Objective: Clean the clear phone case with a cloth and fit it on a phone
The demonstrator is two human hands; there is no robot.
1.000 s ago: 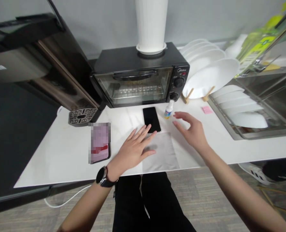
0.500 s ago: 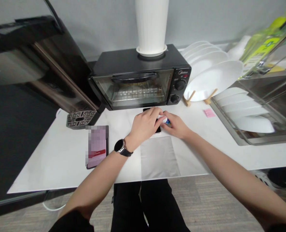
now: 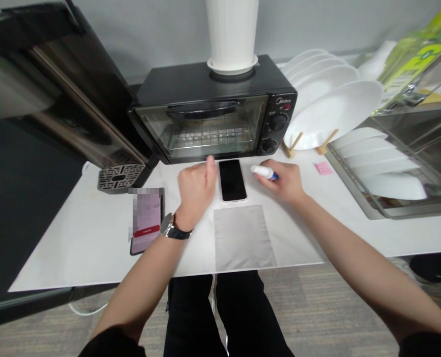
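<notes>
In my right hand (image 3: 285,181) is a small white-and-blue bottle (image 3: 265,172), tilted with its white end pointing left; the fingers wrap its blue end. My left hand (image 3: 198,183) is closed, thumb on top, just left of a black-screened phone (image 3: 232,180). Whatever its curled fingers may hold is hidden. The phone lies flat on the white counter between both hands, apart from them. Nearer to me a grey cloth (image 3: 242,238) is spread flat at the counter edge.
Behind the hands stands a black toaster oven (image 3: 209,124) with a white pot (image 3: 232,34) on top. A second phone (image 3: 148,220) lies left, by a drip tray (image 3: 120,177). At right are racked plates (image 3: 328,114), a pink note (image 3: 324,168) and a sink (image 3: 376,210).
My hands have separated: the left moved left and the right moved right with the bottle. The phone beneath them now shows fully.
</notes>
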